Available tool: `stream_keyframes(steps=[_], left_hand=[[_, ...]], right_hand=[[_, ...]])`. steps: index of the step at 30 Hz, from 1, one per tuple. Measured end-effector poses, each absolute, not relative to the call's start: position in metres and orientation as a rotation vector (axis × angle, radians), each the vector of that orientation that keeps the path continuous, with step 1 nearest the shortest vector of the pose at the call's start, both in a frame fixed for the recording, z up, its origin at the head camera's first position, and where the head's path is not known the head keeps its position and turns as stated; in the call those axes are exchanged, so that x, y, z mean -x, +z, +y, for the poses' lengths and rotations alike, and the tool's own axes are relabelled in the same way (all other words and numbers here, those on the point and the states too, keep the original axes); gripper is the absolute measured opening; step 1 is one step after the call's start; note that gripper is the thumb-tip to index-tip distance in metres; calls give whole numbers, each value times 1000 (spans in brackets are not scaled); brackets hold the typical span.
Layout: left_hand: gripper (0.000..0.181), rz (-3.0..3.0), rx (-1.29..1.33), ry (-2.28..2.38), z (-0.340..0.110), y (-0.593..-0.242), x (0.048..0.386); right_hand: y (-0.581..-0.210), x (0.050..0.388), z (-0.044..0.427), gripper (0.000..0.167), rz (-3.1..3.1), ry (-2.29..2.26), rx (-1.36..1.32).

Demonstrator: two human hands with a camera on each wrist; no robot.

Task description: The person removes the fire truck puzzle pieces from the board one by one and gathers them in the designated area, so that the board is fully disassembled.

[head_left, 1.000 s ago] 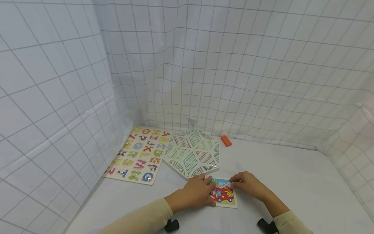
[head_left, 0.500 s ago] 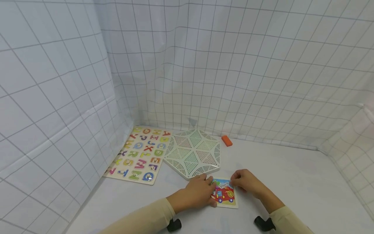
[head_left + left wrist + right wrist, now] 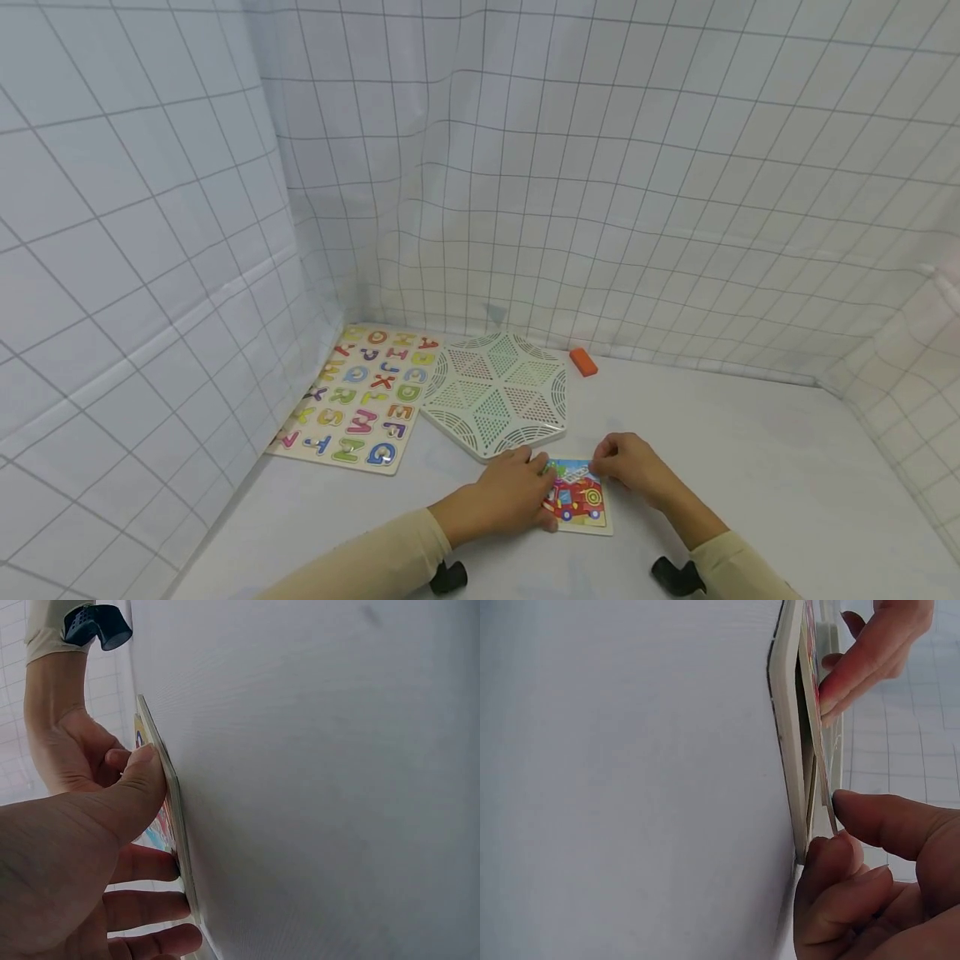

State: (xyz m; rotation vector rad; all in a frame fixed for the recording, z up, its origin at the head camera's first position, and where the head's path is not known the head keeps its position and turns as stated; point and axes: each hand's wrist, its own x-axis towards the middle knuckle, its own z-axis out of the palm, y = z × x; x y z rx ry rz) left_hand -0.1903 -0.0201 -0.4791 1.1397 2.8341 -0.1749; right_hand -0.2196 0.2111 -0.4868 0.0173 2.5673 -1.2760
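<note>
A small picture puzzle with a red fire truck (image 3: 576, 503) lies flat on the white surface in the head view. On its left side rests my left hand (image 3: 510, 493), fingers spread; the left wrist view shows the thumb and fingertips of that hand (image 3: 82, 855) touching the puzzle board's edge (image 3: 178, 814). At the top right corner is my right hand (image 3: 633, 468). In the right wrist view this hand (image 3: 889, 877) pinches the end of a thin puzzle piece (image 3: 823, 776) between thumb and finger, and the piece slopes up from the pale board (image 3: 786, 697).
Behind the puzzle lies a white hexagonal board (image 3: 495, 392) with coloured hole patterns. A wooden alphabet board (image 3: 352, 433) is on the left against the gridded cloth. An orange block (image 3: 582, 362) lies at the back. Black wrist devices (image 3: 448, 578) show near both sleeves.
The right hand has shifted up slightly at the puzzle's corner, its fingers closer together. The left hand stays in place on the puzzle.
</note>
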Motion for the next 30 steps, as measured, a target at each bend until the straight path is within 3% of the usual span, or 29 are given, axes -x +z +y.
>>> stream_keyframes(steps=[8, 17, 30], left_hand=[[75, 2837, -1150, -200, -21, -478, 191], [81, 2815, -1258, -260, -21, -479, 194], [69, 2722, -1315, -170, -21, -475, 196]], right_hand=[[-483, 217, 207, 19, 2614, -1258, 34], [-487, 216, 204, 8, 2641, -1204, 15], [-484, 216, 206, 11, 2635, -1173, 6]])
